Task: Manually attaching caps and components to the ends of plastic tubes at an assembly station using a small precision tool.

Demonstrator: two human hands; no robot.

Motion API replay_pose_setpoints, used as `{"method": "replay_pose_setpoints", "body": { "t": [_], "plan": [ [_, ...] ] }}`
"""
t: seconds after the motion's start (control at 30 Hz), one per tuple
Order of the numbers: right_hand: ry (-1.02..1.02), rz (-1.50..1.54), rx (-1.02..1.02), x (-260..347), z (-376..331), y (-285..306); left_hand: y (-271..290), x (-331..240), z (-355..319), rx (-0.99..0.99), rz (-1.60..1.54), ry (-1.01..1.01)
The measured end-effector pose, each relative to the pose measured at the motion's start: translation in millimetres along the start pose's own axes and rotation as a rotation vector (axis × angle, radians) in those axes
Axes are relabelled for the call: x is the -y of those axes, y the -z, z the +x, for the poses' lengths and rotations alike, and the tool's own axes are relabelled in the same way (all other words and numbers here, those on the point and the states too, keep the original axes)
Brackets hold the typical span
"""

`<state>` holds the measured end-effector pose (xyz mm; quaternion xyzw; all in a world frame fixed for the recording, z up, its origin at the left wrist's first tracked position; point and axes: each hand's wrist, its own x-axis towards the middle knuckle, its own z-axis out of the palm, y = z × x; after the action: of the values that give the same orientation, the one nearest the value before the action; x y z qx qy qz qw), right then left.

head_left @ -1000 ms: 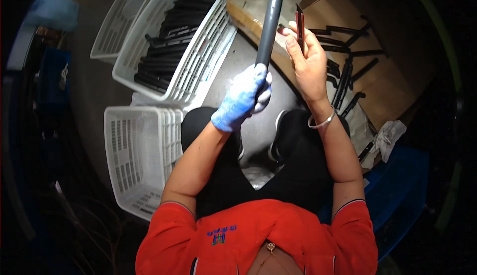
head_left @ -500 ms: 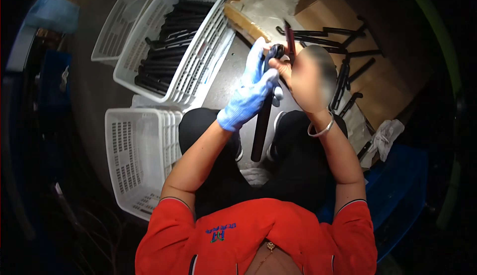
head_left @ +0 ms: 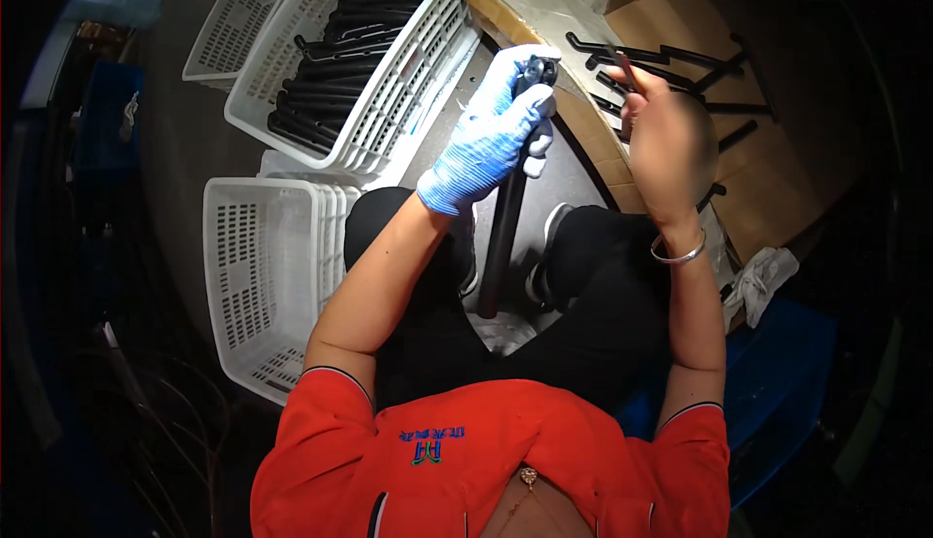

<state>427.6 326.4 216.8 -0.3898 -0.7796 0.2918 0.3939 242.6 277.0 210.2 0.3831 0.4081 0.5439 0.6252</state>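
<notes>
My left hand (head_left: 476, 149), in a light blue glove, is closed round the upper part of a black tube (head_left: 501, 246). The tube slants down between my knees, and its rounded head with a hole or recess shows above my fingers. Bare and with a bracelet at the wrist, my right hand (head_left: 671, 154) is apart from the tube, to its right. It grips a slim dark red tool (head_left: 629, 71) whose tip points up and left; its exact kind is unclear. A blurred patch hides much of this hand.
Several black tubes fill a white basket (head_left: 243, 110) at the far left. A second white basket (head_left: 219, 256) stands nearer, with another (head_left: 209, 28) behind. More black pieces (head_left: 729, 107) lie in a cardboard box (head_left: 768, 173) at right, beside a crumpled white cloth (head_left: 763, 280).
My right hand has moved right, away from the tube's head, with the dark red tool still in it. My left hand has shifted slightly left and up, keeping its hold on the tube.
</notes>
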Motion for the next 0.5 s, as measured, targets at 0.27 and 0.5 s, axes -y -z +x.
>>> {"method": "replay_pose_setpoints", "body": {
  "t": [0.27, 0.5],
  "plan": [
    [0.267, -0.406, 0.072, -2.5, -3.1, -10.7, 4.0, 5.9, 1.9, -0.041, -0.072, 0.002],
    [0.418, -0.465, -0.003, -2.0, 1.6, -16.1, 3.7, -3.1, 1.4, -0.072, 0.048, 0.061]
  ]
}}
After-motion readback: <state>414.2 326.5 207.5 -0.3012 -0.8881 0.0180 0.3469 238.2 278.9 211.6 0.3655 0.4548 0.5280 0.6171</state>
